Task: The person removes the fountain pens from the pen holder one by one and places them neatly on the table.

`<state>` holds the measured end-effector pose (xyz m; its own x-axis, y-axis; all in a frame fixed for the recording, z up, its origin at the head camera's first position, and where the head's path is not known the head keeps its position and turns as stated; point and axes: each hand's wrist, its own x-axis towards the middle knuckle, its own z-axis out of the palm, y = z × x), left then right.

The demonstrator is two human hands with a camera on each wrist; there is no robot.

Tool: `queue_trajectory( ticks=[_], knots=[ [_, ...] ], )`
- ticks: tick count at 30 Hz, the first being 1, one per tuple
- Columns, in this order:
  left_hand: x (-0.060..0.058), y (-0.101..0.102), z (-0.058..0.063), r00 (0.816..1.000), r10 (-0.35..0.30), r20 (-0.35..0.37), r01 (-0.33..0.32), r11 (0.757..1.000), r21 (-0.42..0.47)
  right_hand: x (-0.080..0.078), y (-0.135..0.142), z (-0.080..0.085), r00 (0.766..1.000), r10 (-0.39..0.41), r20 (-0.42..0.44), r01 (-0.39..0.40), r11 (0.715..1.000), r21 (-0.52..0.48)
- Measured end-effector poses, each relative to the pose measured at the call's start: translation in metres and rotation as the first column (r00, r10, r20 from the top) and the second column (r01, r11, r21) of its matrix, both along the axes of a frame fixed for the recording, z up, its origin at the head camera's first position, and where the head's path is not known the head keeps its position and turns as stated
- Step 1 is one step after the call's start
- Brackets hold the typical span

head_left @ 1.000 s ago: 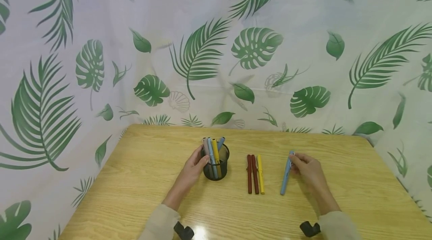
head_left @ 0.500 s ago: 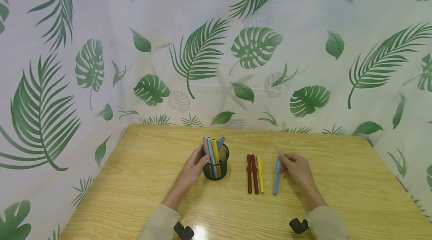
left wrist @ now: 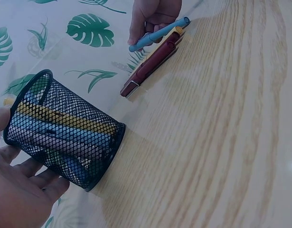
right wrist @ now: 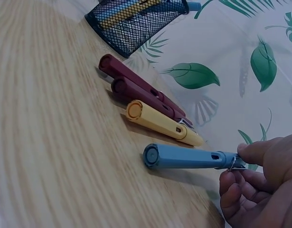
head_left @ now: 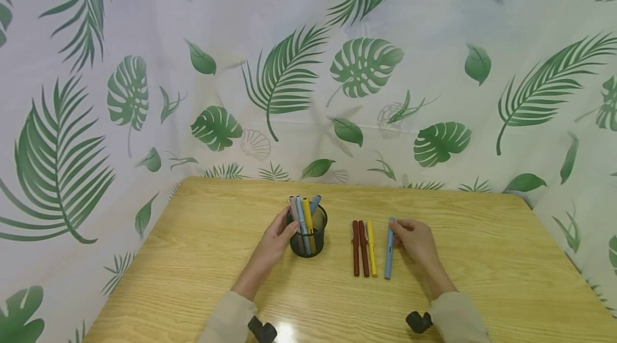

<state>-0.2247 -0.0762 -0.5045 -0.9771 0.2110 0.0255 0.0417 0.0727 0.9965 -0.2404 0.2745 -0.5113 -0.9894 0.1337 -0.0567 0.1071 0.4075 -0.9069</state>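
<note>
My left hand (head_left: 273, 241) grips the side of a black mesh pen holder (left wrist: 65, 133), thumb near its rim and fingers curled along the wall. Inside it stand several pens, among them a yellow pen (head_left: 307, 213) and light blue ones. Between thumb and fingers, my right hand (head_left: 418, 241) pinches a blue pen (right wrist: 183, 157) by its capped, clip end. That pen points toward me, close over the table. Just left of it lie a yellow pen (right wrist: 160, 122) and two dark red pens (head_left: 355, 249) (head_left: 364, 249), side by side and roughly parallel.
The wooden table (head_left: 202, 278) spreads around both hands. Behind it hangs a white cloth (head_left: 308, 134) printed with green leaves, meeting the table's back edge. Black wrist cameras (head_left: 262, 329) sit at both sleeves.
My right hand has moved left with the blue pen, bringing it nearer the yellow pen and turning it more parallel to the row. The left hand and pen holder stay in place.
</note>
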Motion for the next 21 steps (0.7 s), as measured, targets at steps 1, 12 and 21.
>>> queue_trajectory(
  ticks=[1, 12, 21],
  knots=[
    [0.000, 0.000, 0.000, 1.000, 0.000, 0.001, 0.000, 1.000, 0.002, 0.000, -0.001, 0.000, 1.000, 0.002, 0.000, -0.002, 1.000, -0.002],
    [-0.001, 0.000, 0.000, 1.000, 0.003, -0.001, -0.003, 1.000, -0.002, -0.001, -0.008, -0.001, 1.000, 0.002, -0.013, -0.001, 0.997, 0.072],
    [-0.001, 0.000, 0.000, 1.000, 0.003, -0.004, -0.003, 1.000, 0.001, -0.002, -0.017, 0.001, 0.999, -0.032, -0.029, 0.035, 0.992, 0.118]
  ],
)
